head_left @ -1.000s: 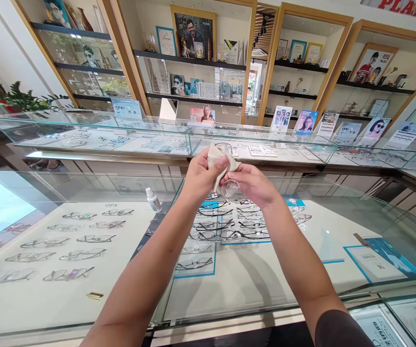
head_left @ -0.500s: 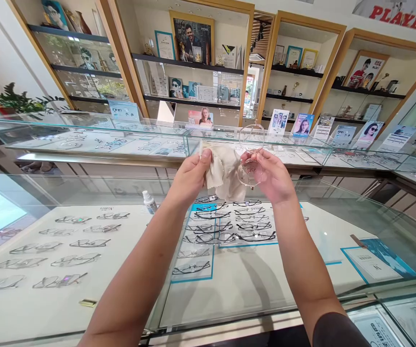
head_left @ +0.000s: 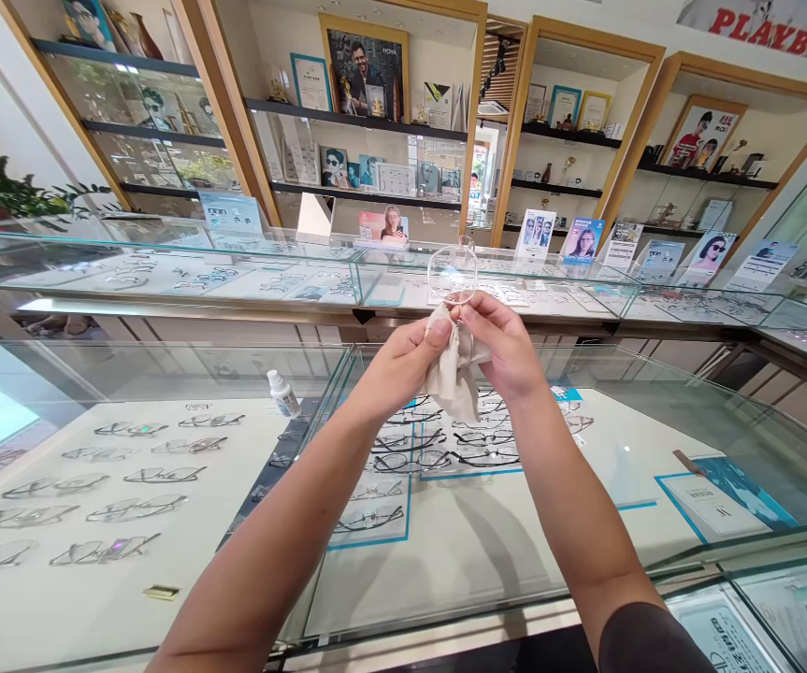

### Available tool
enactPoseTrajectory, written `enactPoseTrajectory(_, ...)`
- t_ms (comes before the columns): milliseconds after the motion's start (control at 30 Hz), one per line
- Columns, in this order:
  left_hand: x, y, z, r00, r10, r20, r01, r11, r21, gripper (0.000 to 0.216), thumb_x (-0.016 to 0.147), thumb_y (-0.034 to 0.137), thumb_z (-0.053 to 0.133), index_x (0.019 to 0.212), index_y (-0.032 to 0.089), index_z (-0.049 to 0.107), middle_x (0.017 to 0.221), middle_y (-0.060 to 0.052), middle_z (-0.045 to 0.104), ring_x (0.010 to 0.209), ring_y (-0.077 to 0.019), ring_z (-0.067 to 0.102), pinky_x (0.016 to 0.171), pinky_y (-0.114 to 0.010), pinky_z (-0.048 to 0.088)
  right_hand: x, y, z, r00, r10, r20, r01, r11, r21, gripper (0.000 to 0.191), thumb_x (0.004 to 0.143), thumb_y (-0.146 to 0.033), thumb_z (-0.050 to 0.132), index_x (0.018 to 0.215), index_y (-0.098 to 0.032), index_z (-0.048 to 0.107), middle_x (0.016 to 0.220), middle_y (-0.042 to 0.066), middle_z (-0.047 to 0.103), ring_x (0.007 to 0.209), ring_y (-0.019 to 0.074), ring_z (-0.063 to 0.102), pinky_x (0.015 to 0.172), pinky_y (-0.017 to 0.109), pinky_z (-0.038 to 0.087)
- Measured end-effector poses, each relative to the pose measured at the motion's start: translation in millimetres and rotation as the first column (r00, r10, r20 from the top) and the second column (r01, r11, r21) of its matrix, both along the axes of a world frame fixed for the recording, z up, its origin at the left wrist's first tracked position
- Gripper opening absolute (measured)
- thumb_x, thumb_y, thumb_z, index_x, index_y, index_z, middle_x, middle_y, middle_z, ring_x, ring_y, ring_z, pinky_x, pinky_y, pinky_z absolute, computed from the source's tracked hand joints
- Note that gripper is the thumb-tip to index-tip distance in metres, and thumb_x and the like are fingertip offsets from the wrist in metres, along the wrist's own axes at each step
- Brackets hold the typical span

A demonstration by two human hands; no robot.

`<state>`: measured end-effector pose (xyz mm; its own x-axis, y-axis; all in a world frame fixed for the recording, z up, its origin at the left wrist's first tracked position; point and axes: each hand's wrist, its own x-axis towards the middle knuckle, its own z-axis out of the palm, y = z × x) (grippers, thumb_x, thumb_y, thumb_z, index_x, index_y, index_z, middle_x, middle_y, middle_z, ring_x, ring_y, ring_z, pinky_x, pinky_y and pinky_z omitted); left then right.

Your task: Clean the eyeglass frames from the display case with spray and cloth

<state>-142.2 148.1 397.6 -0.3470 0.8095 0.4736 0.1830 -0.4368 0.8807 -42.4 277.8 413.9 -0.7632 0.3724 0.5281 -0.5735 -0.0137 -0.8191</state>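
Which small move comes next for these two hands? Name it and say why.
Probably a light rub with the cloth, worked by the left hand: it pinches the cloth close against the glasses, the right hand seems to hold them, and the upper lens stands uncovered above both hands.

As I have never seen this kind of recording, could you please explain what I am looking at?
There is no machine here: these are a person's own bare hands, seen from a camera worn on the head, facing forward and down. The left hand holds a pale cloth. The right hand holds round eyeglasses; one lens shows above the fingers. Below is a glass display case with rows of spectacles. A small white bottle is to the left.
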Motion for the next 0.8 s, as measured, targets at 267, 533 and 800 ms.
enactPoseTrajectory(267, 9, 9, -0.9, 0.989, 0.105, 0.103, -0.115, 0.988, 0.105, 0.048, 0.090, 0.064, 0.080, 0.083, 0.017, 0.069, 0.069, 0.001, 0.056, 0.063, -0.0119, 0.046, 0.060, -0.025, 0.037, -9, -6, -7.1, 0.997, 0.057, -0.043, -0.060, 0.995, -0.081, 0.026, 0.083, -0.050, 0.086, 0.085, -0.028, 0.072, 0.102, 0.001, 0.072, 0.097, 0.0196, 0.066, 0.097, 0.036, 0.057)
enactPoseTrajectory(533, 12, 3, 4.1, 0.991, 0.091, 0.094, -0.098, 0.993, 0.069, 0.041, 0.081, 0.052, 0.092, 0.094, 0.017, 0.075, 0.070, 0.001, 0.059, 0.061, -0.0116, 0.046, 0.056, -0.025, 0.037, -8, -12, -5.9, 0.998, 0.029, -0.048, -0.035, 0.991, -0.126, 0.028, 0.082, -0.050, 0.085, 0.083, -0.027, 0.069, 0.104, 0.004, 0.073, 0.114, 0.0240, 0.068, 0.101, 0.038, 0.057)
enactPoseTrajectory(800, 11, 10, -5.0, 0.992, 0.118, 0.044, -0.123, 0.984, 0.132, 0.045, 0.083, 0.049, 0.091, 0.110, 0.018, 0.075, 0.090, -0.004, 0.071, 0.077, -0.0154, 0.059, 0.069, -0.025, 0.047, -12, -9, -9.3, 0.997, -0.008, -0.081, -0.006, 0.985, -0.171, 0.024, 0.085, -0.047, 0.082, 0.085, -0.027, 0.068, 0.099, 0.004, 0.071, 0.116, 0.0235, 0.068, 0.100, 0.036, 0.057)
